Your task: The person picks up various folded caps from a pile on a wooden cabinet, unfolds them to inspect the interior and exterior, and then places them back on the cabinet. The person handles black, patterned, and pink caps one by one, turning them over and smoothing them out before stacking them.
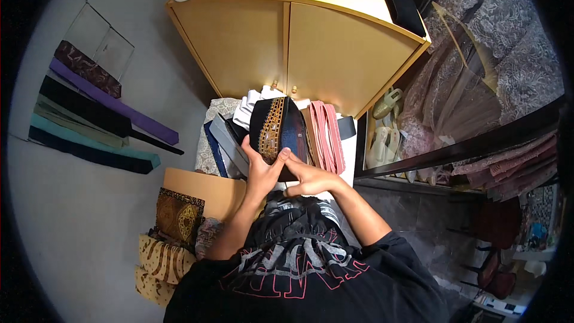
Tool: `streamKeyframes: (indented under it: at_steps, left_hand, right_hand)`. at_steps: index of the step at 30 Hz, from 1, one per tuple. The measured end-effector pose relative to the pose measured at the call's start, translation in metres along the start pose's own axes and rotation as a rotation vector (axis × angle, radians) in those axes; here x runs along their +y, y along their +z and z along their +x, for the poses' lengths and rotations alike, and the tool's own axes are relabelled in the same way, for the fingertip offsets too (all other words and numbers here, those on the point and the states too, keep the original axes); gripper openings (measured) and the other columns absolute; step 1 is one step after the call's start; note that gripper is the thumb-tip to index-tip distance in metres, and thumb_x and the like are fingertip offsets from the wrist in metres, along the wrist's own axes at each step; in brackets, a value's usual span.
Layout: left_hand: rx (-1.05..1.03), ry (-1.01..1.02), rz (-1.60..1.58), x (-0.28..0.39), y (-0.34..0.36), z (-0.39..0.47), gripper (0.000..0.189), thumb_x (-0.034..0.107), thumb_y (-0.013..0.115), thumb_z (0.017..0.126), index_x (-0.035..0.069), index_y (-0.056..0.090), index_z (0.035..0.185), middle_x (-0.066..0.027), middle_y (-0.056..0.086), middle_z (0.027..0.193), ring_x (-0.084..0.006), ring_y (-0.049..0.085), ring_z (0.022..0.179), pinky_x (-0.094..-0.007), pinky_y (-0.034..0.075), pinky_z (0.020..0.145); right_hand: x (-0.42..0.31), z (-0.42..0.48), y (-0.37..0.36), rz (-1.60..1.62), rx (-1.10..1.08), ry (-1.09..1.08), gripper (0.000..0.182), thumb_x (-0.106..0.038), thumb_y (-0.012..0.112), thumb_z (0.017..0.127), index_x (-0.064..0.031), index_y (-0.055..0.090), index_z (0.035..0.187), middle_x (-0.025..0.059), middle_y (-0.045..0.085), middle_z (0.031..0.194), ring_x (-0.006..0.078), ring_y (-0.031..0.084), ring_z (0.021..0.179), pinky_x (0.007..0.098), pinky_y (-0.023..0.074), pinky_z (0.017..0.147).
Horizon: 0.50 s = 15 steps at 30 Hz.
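Observation:
In front of me is a black cap-like piece with a gold embroidered band [271,130], a dark blue striped piece [294,137] right beside it. My left hand [262,171] holds the lower left edge, its thumb and fingers around it. My right hand [314,178] grips the lower right side, and the two hands meet near the bottom middle. Whether the two dark pieces are joined, I cannot tell. Folded grey cloth [228,137] lies to the left. Close on the right are folded pink cloths [325,137], and white folded pieces [251,103] lie behind.
A wooden cabinet [251,45] with two doors stands beyond, a black flat case [401,6] on top. Neckties [85,103] hang on the left wall. Patterned batik cloths [166,255] are stacked at lower left. At right, a glass case holds lace dresses [506,45] and shoes [383,143].

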<state>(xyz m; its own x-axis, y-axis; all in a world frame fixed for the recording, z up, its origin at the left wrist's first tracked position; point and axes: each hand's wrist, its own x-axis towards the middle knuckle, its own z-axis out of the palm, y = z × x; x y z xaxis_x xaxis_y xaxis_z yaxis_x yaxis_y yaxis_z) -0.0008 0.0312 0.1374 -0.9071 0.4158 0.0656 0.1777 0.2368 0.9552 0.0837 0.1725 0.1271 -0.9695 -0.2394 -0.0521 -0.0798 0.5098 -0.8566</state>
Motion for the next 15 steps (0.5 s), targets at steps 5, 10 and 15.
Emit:
streamKeyframes:
  at_steps: [5, 10, 15]
  left_hand:
    - [-0.284, -0.161, -0.304, 0.004, -0.012, 0.002, 0.066, 0.027, 0.064, 0.094, -0.002, 0.033, 0.144, -0.0247, 0.042, 0.140, -0.0257, 0.051, 0.120, -0.0369, 0.044, 0.095]
    - [-0.133, -0.354, -0.565, -0.022, -0.009, 0.012, 0.062, 0.037, 0.058, 0.096, 0.004, 0.039, 0.145, -0.0143, 0.047, 0.141, -0.0295, 0.048, 0.127, -0.0440, 0.042, 0.103]
    - [-0.641, -0.670, -1.356, -0.007, 0.005, -0.003, 0.067, 0.045, 0.061, 0.090, 0.007, 0.044, 0.141, -0.0126, 0.054, 0.138, -0.0295, 0.053, 0.124, -0.0471, 0.041, 0.106]
  right_hand:
    - [0.012, -0.006, -0.023, 0.716, 0.283, 0.267, 0.047, 0.004, 0.068, 0.080, -0.0004, 0.055, 0.124, 0.0095, 0.066, 0.109, 0.0238, 0.064, 0.100, 0.0353, 0.0502, 0.092]
    - [0.030, -0.038, -0.029, 1.683, 0.232, -0.138, 0.066, 0.007, 0.065, 0.080, -0.0020, 0.042, 0.142, 0.0136, 0.058, 0.132, 0.0263, 0.058, 0.119, 0.0411, 0.0469, 0.102]
    - [0.046, -0.046, -0.033, 1.787, 0.237, -0.184, 0.069, 0.007, 0.062, 0.079, -0.0040, 0.041, 0.144, 0.0133, 0.056, 0.135, 0.0284, 0.055, 0.124, 0.0436, 0.0404, 0.107]
